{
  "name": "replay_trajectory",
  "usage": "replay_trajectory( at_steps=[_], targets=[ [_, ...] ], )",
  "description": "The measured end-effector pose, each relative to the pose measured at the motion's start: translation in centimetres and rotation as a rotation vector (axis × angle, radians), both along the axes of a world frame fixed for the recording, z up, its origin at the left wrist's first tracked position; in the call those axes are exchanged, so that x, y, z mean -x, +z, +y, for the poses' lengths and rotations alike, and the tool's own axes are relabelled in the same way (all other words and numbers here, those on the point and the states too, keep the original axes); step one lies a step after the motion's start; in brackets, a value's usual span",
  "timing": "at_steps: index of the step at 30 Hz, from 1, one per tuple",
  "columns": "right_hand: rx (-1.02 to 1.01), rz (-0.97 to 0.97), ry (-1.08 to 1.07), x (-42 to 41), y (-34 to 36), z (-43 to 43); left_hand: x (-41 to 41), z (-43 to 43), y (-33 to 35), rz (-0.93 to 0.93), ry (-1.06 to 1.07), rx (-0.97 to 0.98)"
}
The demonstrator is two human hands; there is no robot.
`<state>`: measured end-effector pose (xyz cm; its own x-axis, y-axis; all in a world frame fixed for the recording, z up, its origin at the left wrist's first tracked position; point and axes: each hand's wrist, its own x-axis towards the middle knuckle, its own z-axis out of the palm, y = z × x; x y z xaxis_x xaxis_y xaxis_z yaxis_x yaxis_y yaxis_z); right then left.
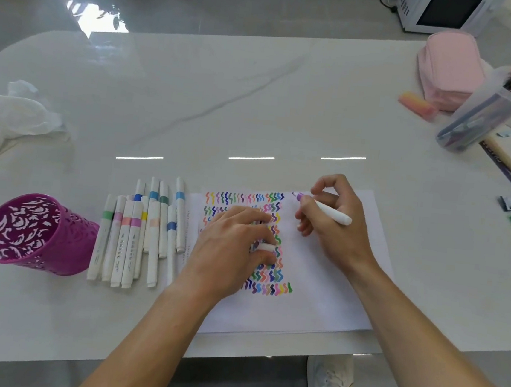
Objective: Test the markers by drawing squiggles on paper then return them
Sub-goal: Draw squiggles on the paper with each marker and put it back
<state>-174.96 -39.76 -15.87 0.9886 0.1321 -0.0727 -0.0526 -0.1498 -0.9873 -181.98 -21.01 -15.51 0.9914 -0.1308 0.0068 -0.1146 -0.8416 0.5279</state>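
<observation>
Squiggle rows crowd the paper [316, 292] on the desk [257, 100]; testing seems well along. The left hand [237, 238] rests there, grip pinching a white cap [266, 247]. At one o'clock, the right hand [332, 228] has its grip pinching the purple marker [331, 214]. At nine o'clock, markers [138, 235] lie unreturned beside the cup [35, 234].

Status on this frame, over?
Right hand grips purple marker, tip at paper beside the squiggles. Left hand rests on paper, pinching white cap. Nothing in the way.
</observation>
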Motion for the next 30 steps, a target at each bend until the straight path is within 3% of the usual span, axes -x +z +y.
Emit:
replay_trajectory(
  at_steps=[30],
  targets=[
    [0.104, -0.027, -0.037, -0.6, -1.9, 0.8, 0.3, 0.4, -0.7, -0.003, -0.031, 0.056]
  ],
)
